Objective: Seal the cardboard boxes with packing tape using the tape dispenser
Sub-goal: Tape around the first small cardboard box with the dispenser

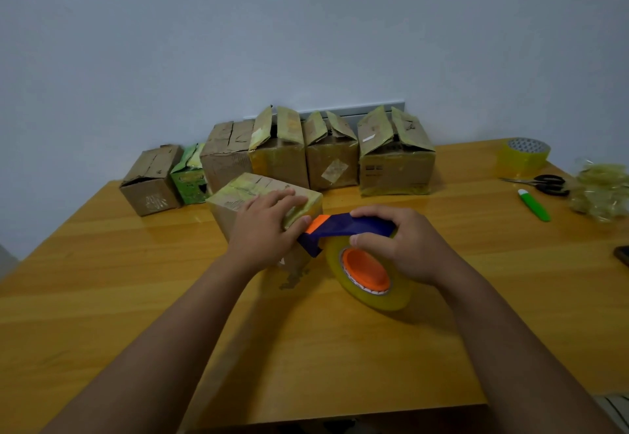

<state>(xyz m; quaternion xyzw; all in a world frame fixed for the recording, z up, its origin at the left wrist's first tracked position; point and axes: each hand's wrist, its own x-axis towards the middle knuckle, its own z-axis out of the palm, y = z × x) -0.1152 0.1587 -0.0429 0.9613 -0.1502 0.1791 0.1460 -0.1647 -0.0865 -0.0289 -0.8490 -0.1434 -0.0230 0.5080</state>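
My left hand [263,226] lies flat on the box [245,195], mid-frame; my right hand [401,246] holds the tape dispenser [350,229] tight.

A wooden table with a glossy yellow-orange top [340,348] stands against a plain pale grey-blue wall [306,25]. Toward its right edge lie black-handled scissors [544,184], blades pointing left, and just in front of them a green and white utility knife [534,205]. Beside these, at the far right, sits a heap of crumpled clear yellowish used tape [600,191]. A dark flat object [623,253] pokes in at the right frame edge, too cropped to identify
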